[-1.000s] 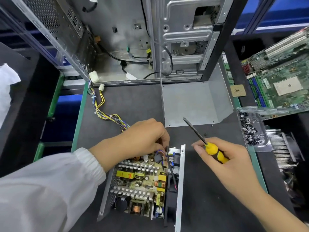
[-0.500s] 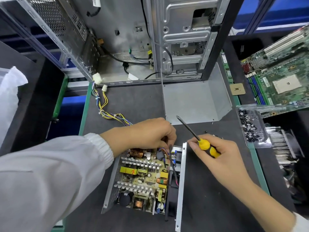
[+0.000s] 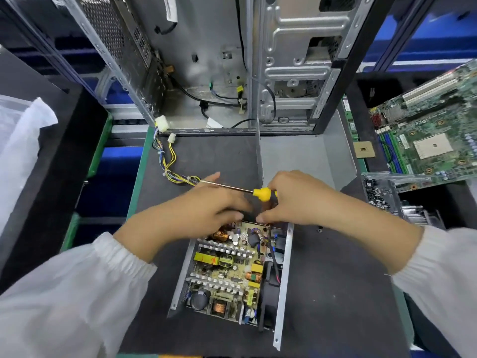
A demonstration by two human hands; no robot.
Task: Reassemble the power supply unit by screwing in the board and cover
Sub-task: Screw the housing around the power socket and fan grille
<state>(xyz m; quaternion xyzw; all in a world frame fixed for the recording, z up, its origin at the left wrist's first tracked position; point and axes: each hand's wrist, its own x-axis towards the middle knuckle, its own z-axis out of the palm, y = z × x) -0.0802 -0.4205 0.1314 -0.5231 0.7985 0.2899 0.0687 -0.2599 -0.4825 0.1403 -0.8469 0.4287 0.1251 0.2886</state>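
Observation:
The open power supply unit (image 3: 282, 277) lies on the dark mat with its circuit board (image 3: 227, 270) showing inside the metal frame. My left hand (image 3: 204, 210) rests over the board's far edge, fingers curled down at the far corner. My right hand (image 3: 302, 200) meets it there and grips the yellow-handled screwdriver (image 3: 262, 194), whose shaft lies level and points left over my left hand. What the fingertips touch is hidden. The grey metal cover (image 3: 296, 158) stands just behind the hands. A bundle of coloured wires (image 3: 167, 161) runs from the unit to the far left.
An open computer case (image 3: 232, 60) stands at the back. A clear tray of dark screws (image 3: 376, 192) sits at the right, with a green motherboard (image 3: 428, 140) behind it and a heatsink (image 3: 418, 215) beside it. One loose screw (image 3: 320, 230) lies right of the unit. White plastic (image 3: 18, 140) lies far left.
My right hand moved left to the unit's far corner and swung the screwdriver from pointing up-left to lying level over my left hand. The view shifted slightly.

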